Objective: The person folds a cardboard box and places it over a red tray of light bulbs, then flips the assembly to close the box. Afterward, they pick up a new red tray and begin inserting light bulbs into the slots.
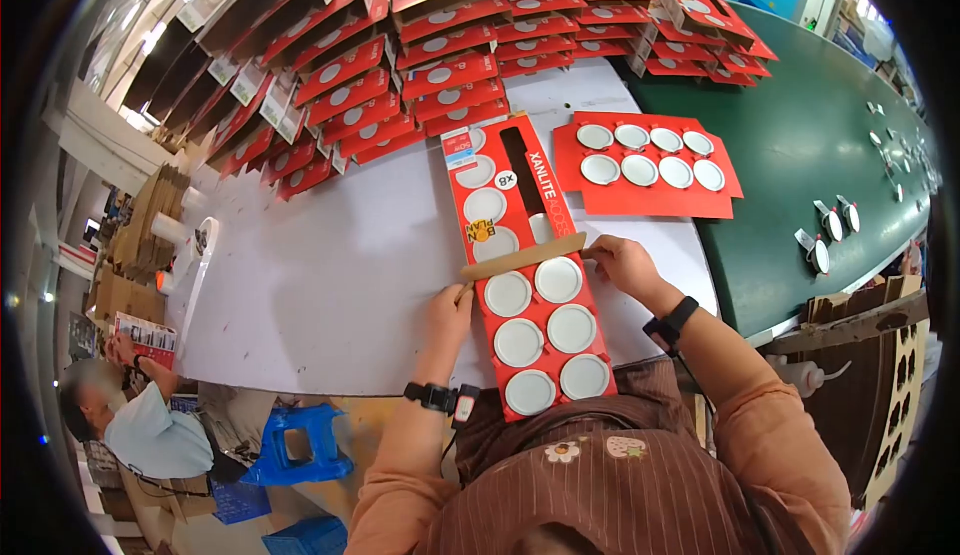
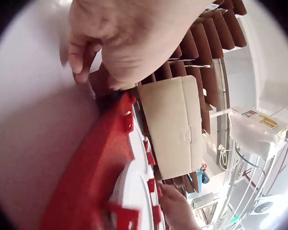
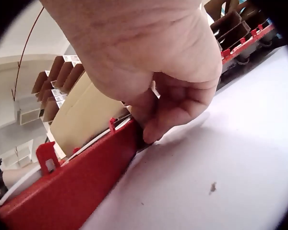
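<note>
A red printed cardboard box [image 1: 516, 217] lies on the white table, its brown end flap [image 1: 525, 256] standing up across the opening. From that end a red insert [image 1: 551, 360] sticks out toward the person's lap, carrying white round discs [image 1: 571, 329] in two rows. At the opening's left corner my left hand [image 1: 450, 315] pinches the box's edge; in the left wrist view, thumb and curled fingers meet at a brown side flap [image 2: 101, 82]. My right hand [image 1: 628, 265] pinches the opposite corner, its fingertips low at the tabletop in the right wrist view.
Another red insert [image 1: 650, 200] with white discs lies right of the box. Stacked red boxes [image 1: 450, 70] line the table's back. A green table [image 1: 800, 135] adjoins at right, with small disc fittings [image 1: 832, 225] on it. A seated person [image 1: 160, 425] works at far left.
</note>
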